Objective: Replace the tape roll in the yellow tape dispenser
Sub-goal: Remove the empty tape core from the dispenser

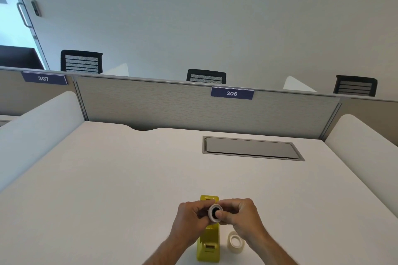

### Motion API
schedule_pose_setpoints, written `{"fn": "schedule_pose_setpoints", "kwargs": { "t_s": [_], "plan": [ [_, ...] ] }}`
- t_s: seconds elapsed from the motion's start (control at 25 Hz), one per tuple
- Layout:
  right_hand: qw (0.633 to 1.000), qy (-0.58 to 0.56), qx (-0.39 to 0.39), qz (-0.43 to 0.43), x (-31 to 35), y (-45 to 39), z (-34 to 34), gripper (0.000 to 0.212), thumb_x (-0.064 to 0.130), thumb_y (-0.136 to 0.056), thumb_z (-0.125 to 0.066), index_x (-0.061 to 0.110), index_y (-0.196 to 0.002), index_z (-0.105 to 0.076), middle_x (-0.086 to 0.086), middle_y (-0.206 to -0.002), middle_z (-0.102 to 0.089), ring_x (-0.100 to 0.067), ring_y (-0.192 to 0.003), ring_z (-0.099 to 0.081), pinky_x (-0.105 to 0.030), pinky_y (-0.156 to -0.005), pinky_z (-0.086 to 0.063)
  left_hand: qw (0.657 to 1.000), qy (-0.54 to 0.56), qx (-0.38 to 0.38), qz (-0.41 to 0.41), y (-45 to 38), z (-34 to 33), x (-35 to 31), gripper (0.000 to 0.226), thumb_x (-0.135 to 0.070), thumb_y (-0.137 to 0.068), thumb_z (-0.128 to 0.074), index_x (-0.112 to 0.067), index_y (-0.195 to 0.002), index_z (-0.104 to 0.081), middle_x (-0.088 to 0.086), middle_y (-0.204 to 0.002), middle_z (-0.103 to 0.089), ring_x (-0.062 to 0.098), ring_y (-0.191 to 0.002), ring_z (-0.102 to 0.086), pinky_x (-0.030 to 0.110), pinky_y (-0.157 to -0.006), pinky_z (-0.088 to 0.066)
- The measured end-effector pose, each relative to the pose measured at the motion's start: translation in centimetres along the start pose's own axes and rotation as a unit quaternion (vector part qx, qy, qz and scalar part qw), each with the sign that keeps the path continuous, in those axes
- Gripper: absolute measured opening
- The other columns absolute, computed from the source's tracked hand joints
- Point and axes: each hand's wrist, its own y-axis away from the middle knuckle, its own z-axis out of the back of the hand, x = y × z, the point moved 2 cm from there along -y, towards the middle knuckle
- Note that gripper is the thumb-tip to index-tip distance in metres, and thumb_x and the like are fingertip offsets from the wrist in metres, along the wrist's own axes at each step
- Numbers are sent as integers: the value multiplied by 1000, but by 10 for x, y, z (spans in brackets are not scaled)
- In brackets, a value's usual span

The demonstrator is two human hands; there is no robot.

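Observation:
The yellow tape dispenser (208, 243) stands on the white desk (107, 189) near its front edge, lengthwise away from me. Above its middle I hold a thin tape roll with a dark core (214, 213) between both hands. My left hand (190, 219) grips it from the left, and my right hand (239, 215) from the right, with a fingertip at the core's opening. A second, clear tape roll (235, 241) lies flat on the desk just right of the dispenser, partly under my right wrist.
A grey cable hatch (251, 148) is set into the desk at the back right. A fabric partition (172, 105) labelled 306 closes the far side, and low white dividers (38, 127) flank the desk. Office chairs stand beyond it.

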Motion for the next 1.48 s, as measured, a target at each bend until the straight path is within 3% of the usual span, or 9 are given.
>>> {"fn": "schedule_pose_setpoints", "kwargs": {
  "t_s": [0.24,0.48,0.6,0.84,1.12,1.36,1.48],
  "plan": [
    [999,40,-10,15,0,2,-1,21,2,-74,-85,21,-80,-82,-3,-75,-79,-19,-70,-75,-26,-62,-60,1000,-15,15,-8,-1,1,-2,39,-22,-76,-82,-52,-100,-73,-23,-94,-77,5,-87,-75,21,-75,-60],
    [998,60,2,12,1,3,-1,18,2,-74,-85,18,-78,-80,-6,-72,-78,-15,-63,-71,-27,-63,-61,999,-33,33,-4,-3,1,-2,32,-31,-73,-82,-47,-100,-75,-18,-91,-78,8,-85,-75,30,-76,-63],
    [999,30,31,-6,4,3,2,14,3,-73,-87,10,-82,-79,-15,-81,-77,-21,-69,-72,-31,-64,-61,998,-58,38,-1,-1,1,-1,32,-35,-73,-79,-47,-102,-75,-20,-91,-77,9,-85,-75,34,-76,-63],
    [999,36,34,-13,9,1,5,21,10,-66,-92,12,-82,-78,-10,-85,-76,-27,-73,-75,-30,-62,-61,994,-101,44,-2,-4,-1,-5,30,-35,-75,-75,-46,-103,-73,-19,-85,-77,9,-78,-72,37,-74,-61],
    [996,85,-17,10,8,-3,5,20,-1,-71,-82,19,-72,-79,-5,-70,-76,-19,-53,-70,-29,-54,-59,995,-90,40,-4,-7,-2,-8,41,-20,-76,-83,-46,-106,-72,-20,-90,-78,2,-82,-73,28,-76,-62],
    [999,33,-5,3,5,-3,4,20,-1,-73,-81,19,-76,-82,-2,-75,-78,-22,-64,-75,-29,-56,-60,995,-89,34,-3,-10,2,-11,42,-17,-75,-84,-48,-102,-73,-25,-89,-76,1,-81,-72,18,-72,-59],
    [999,-12,-28,-11,1,-8,8,16,0,-76,-82,16,-78,-82,-6,-77,-79,-20,-68,-75,-28,-59,-60,997,-76,17,6,-12,5,-7,43,-13,-70,-84,-43,-100,-76,-18,-90,-77,4,-83,-73,24,-75,-61]
  ]
}}
